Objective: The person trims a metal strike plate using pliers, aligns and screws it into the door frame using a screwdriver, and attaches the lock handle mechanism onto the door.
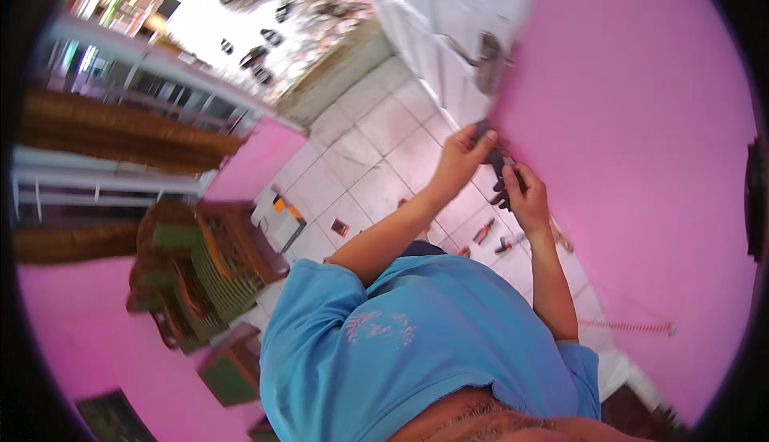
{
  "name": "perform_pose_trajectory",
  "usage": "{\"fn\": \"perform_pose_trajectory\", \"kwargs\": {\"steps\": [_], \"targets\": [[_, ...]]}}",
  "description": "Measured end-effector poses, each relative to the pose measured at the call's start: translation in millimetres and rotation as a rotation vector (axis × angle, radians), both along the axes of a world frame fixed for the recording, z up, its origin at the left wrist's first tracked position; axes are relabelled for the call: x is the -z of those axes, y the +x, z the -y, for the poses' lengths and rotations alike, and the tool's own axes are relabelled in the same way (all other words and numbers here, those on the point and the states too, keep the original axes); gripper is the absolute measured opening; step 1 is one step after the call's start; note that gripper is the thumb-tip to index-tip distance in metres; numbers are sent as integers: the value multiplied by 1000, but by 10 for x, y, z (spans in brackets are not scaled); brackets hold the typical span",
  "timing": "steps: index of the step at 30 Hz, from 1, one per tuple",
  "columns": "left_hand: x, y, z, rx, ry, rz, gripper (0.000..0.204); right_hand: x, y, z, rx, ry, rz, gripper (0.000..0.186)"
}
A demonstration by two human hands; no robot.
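In front of the pink wall, both my hands are closed on a dark, elongated object (497,163) whose kind I cannot make out. Its upper end is pinched between the thumb and fingers of my left hand (462,156). Lower down, my right hand (528,195) grips it with bent fingers, and black finger-like pieces (501,196) stick out beside that hand. Just beyond my hands is the white door (436,29), with a dark lever handle and plate (486,63) on it.
On the tiled floor lie red-handled pliers (484,232), a dark hand tool (505,245) and a small red-and-black packet (340,227). A toolbox-like grey case (276,222) is by the wooden chairs (204,274). Beyond the doorway step are several dark sandals (255,56).
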State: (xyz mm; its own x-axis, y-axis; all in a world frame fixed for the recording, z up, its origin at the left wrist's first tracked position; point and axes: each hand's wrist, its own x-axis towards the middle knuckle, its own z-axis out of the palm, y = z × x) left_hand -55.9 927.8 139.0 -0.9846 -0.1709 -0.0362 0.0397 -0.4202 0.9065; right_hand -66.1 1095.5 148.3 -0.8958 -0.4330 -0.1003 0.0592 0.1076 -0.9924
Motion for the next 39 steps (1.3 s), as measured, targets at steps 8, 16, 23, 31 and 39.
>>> {"fn": "perform_pose_trajectory", "kwargs": {"steps": [8, 16, 23, 31, 39], "targets": [[-207, 411, 1047, -206, 175, 67, 33, -152, -41, 1261, -237, 76, -108, 26], [-69, 700, 2170, -368, 25, -15, 45, -59, -2, 2530, -387, 73, 47, 30], [284, 927, 2889, -605, 65, 80, 37, 709, 45, 3187, -458, 21, 0, 38], [861, 1106, 2940, -568, -136, 384, 27, 1970, 158, 1832, -668, 932, -158, 45], [1340, 899, 2311, -168, -641, 465, 24, 2769, 1078, -716, -452, 1413, 105, 22]]}}
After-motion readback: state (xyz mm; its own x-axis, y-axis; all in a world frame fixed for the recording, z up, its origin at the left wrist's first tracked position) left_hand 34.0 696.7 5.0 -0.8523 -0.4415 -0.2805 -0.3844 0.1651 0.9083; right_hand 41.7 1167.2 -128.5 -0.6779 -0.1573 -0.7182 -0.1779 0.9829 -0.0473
